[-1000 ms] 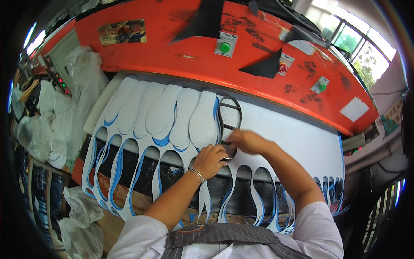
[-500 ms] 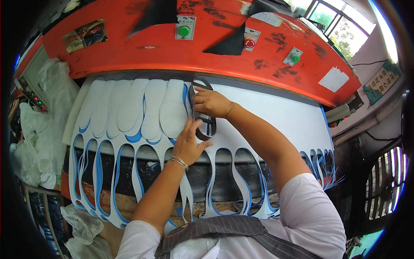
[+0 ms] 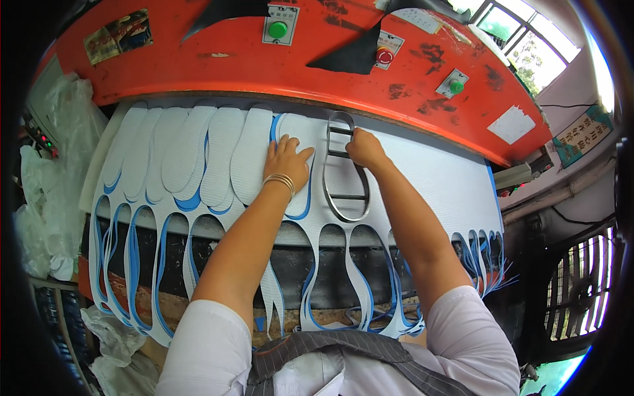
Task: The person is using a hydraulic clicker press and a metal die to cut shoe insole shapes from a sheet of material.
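Note:
My right hand (image 3: 367, 149) grips the upper right side of a metal cutting die (image 3: 349, 197). The die is a sole-shaped steel band with several dark crossbars, standing over the white ribbed sheet material (image 3: 429, 181). My left hand (image 3: 288, 163), wearing bangles, lies with spread fingers on a cut sole piece (image 3: 300, 196) just left of the die. That piece is white on top with a blue edge. More cut sole pieces (image 3: 221, 158) lie overlapping in a row to the left. Sole-shaped cut-outs leave looping strips (image 3: 360, 280) along the sheet's near edge.
A red machine beam (image 3: 218, 72) spans the far side, with a green button (image 3: 278, 30), a red button (image 3: 384, 57) and another green button (image 3: 456, 86). Black flaps (image 3: 353, 53) hang over it. Clear plastic bags (image 3: 63, 132) hang at the left.
The die has moved right, off the stack and onto uncut sheet, in my right hand. My left hand has moved up onto the sole piece uncovered there. The whole view has shifted slightly.

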`<move>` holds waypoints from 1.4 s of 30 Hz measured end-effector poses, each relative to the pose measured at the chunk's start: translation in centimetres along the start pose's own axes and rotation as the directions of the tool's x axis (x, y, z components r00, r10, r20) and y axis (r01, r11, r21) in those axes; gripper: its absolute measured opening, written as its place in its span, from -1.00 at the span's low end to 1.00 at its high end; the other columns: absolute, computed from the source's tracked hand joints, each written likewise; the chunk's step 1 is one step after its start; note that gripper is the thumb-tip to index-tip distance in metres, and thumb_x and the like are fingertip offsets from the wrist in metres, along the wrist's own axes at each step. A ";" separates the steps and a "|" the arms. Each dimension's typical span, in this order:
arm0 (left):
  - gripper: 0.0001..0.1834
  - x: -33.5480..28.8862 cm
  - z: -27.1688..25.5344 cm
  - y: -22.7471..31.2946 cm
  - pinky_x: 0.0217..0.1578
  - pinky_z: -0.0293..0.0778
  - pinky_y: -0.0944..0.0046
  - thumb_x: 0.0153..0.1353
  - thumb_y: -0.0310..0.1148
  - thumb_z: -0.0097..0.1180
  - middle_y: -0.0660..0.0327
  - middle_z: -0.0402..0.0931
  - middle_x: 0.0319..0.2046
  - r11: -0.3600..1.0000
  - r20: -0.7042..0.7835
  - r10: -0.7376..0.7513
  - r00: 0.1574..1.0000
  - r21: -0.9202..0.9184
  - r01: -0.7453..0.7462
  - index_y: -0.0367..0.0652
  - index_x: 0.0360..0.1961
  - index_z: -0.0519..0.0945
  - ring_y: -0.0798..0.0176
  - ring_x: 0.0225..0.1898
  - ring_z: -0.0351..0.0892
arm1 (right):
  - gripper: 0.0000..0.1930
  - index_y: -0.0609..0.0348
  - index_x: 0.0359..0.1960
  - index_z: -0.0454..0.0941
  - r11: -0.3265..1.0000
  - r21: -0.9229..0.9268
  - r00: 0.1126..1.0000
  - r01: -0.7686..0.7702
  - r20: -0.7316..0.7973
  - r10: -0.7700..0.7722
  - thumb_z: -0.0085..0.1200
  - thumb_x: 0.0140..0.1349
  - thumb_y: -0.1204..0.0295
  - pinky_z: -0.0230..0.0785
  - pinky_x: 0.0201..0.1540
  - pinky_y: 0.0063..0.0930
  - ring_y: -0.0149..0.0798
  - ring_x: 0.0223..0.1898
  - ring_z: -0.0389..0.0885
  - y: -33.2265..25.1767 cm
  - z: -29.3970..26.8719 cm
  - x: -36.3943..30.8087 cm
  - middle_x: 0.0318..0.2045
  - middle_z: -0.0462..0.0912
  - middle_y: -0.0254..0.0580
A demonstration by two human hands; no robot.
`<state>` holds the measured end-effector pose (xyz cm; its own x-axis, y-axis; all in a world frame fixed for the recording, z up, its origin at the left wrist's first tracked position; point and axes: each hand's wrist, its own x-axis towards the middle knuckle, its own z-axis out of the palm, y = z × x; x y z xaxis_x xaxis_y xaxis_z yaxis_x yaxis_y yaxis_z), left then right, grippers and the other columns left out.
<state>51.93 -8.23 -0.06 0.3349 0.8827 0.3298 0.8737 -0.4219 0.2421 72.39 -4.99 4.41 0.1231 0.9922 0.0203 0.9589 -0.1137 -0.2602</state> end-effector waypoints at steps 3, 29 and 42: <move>-0.50 -0.2 0.6 0.6 0.38 -0.08 -0.07 0.17 -0.39 0.04 0.16 0.29 0.23 0.999 0.028 0.033 0.999 0.011 -0.033 0.19 0.17 0.50 0.09 0.38 0.07 | -0.56 0.32 0.07 0.40 0.994 0.111 0.998 -0.022 -0.062 0.029 -0.03 0.17 0.34 0.42 0.04 -0.08 0.19 -0.03 0.58 -0.5 1.3 0.6 -0.10 0.61 0.23; -0.60 -3.1 -6.0 0.2 0.26 0.17 0.09 0.23 -0.37 -0.03 0.04 0.41 0.16 0.947 0.094 -0.044 0.995 -0.314 0.071 -0.12 0.10 0.54 0.09 0.28 0.28 | -0.10 0.17 0.25 0.29 0.720 0.330 0.739 0.611 -0.564 -0.368 0.43 -0.14 0.07 0.02 0.35 -0.04 0.17 0.32 0.19 4.4 -4.0 -10.4 0.25 0.23 0.25; -0.66 5.6 -19.6 0.9 -0.35 0.31 0.07 0.31 -0.30 -0.01 0.07 0.42 -0.53 0.969 -0.634 0.238 0.736 0.212 -0.130 -0.23 -0.60 0.46 -0.05 -0.42 0.38 | -0.30 0.28 0.35 0.07 0.888 0.377 0.094 0.264 -0.926 0.366 -0.14 0.37 0.01 -0.27 0.38 0.08 0.21 0.42 -0.13 9.7 -18.2 -0.7 0.38 -0.14 0.31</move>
<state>47.61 -7.72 19.92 0.2303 0.4180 0.8788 0.8778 -0.4791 -0.0021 86.23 -7.76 19.46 0.5992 0.0039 0.8006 0.7870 0.1807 -0.5899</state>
